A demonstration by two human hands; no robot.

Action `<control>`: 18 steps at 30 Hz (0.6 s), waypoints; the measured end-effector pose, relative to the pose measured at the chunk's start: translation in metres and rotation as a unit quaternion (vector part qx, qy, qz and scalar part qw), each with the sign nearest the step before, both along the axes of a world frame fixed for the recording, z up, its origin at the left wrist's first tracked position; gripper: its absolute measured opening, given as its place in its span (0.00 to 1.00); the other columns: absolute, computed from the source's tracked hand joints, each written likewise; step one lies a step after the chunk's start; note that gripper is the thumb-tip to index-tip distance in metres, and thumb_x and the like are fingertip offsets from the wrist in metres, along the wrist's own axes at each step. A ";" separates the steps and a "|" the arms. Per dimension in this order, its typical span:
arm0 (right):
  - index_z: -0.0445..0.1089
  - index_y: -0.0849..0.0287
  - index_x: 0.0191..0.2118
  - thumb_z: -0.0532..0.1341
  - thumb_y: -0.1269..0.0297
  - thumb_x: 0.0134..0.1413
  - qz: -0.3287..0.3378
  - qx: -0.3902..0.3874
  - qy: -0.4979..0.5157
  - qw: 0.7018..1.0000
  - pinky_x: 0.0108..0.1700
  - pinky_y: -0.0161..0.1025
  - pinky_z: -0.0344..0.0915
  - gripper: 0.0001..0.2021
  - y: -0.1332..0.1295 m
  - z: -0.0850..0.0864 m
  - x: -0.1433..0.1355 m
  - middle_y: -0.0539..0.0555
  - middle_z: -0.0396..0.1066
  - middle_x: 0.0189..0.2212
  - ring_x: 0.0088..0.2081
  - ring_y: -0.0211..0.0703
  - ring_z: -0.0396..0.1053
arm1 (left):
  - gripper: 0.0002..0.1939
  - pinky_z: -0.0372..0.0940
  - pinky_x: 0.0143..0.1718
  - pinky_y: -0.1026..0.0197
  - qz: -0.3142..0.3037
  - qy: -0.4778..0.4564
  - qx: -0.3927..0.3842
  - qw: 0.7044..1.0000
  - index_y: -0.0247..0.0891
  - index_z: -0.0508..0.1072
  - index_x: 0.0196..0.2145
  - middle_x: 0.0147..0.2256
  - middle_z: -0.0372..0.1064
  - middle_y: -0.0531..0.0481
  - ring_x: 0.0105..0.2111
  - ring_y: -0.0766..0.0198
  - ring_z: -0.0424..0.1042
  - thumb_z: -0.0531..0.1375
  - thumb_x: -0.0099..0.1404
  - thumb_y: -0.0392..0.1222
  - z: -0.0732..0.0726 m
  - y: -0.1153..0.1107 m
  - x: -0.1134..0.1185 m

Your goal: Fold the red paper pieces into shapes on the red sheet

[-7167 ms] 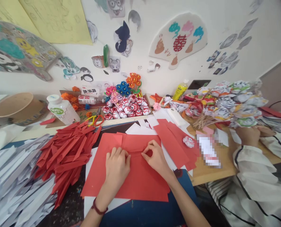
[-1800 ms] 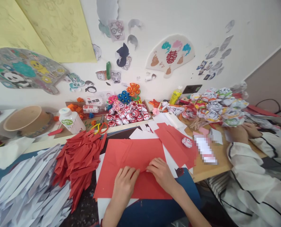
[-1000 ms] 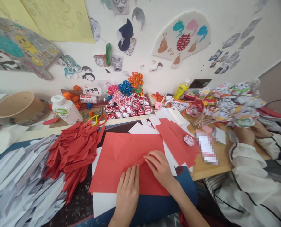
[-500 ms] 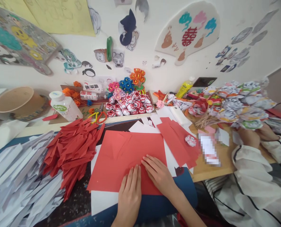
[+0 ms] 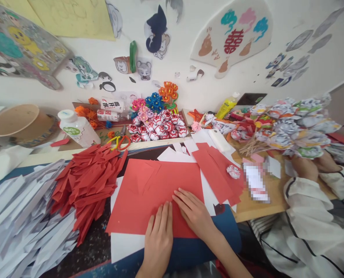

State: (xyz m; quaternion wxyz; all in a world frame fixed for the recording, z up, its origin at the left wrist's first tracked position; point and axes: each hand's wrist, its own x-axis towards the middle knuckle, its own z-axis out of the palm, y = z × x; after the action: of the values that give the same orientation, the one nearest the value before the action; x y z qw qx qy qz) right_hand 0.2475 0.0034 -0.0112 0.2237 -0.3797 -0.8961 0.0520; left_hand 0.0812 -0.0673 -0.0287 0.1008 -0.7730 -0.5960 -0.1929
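Note:
A large red paper sheet (image 5: 137,208) lies flat in front of me, over white paper (image 5: 125,247). My left hand (image 5: 159,235) rests on the sheet's lower part, its fingers stretched forward and lying flat. Just to the right, my right hand (image 5: 193,212) lies on the same sheet with fingers extended toward the upper left. The fingertips of both hands almost meet. Whether a small piece of red paper lies beneath them I cannot tell. Loose red paper pieces (image 5: 147,175) rest on the upper left of the sheet.
Left of the sheet are heaps of folded red strips (image 5: 87,181) and folded white strips (image 5: 24,216). Scissors (image 5: 121,142), a white bottle (image 5: 77,129) and red-white paper flowers (image 5: 160,127) stand behind. Another person's sleeve (image 5: 307,200) is at the right, near wrapped bouquets (image 5: 290,123).
The view has shifted very slightly. Both hands stay nearly in place on the red sheet; a small red shape by the fingertips no longer shows.

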 end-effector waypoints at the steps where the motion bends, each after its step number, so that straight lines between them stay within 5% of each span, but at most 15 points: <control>1: 0.65 0.64 0.59 0.51 0.79 0.61 -0.002 0.002 0.000 1.000 0.59 0.49 0.66 0.22 0.000 0.000 0.000 0.59 0.66 0.57 0.62 0.49 0.58 | 0.24 0.53 0.58 0.53 0.001 -0.002 0.000 1.000 0.33 0.69 0.56 0.55 0.69 0.45 0.54 0.58 0.65 0.44 0.68 0.30 0.000 0.000 0.000; 10: 0.65 0.63 0.60 0.51 0.79 0.61 -0.002 0.012 0.005 1.000 0.58 0.48 0.68 0.22 0.001 0.001 -0.001 0.59 0.67 0.56 0.61 0.49 0.60 | 0.27 0.54 0.58 0.54 0.001 -0.012 -0.003 1.000 0.34 0.59 0.63 0.54 0.69 0.43 0.54 0.58 0.66 0.45 0.68 0.30 0.000 0.001 -0.001; 18: 0.68 0.62 0.56 0.52 0.79 0.58 -0.013 0.007 0.049 0.999 0.57 0.51 0.69 0.22 0.002 0.002 -0.006 0.59 0.71 0.53 0.58 0.49 0.65 | 0.25 0.60 0.50 0.53 0.002 0.053 -0.015 0.998 0.34 0.71 0.55 0.52 0.71 0.44 0.51 0.57 0.67 0.46 0.65 0.28 0.007 0.007 0.003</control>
State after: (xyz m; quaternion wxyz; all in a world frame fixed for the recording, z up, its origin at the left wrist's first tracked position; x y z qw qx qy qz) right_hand 0.2415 0.0058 -0.0090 0.2706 -0.3868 -0.8795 0.0609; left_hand 0.0837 -0.0603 -0.0218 0.1206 -0.7825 -0.5940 -0.1427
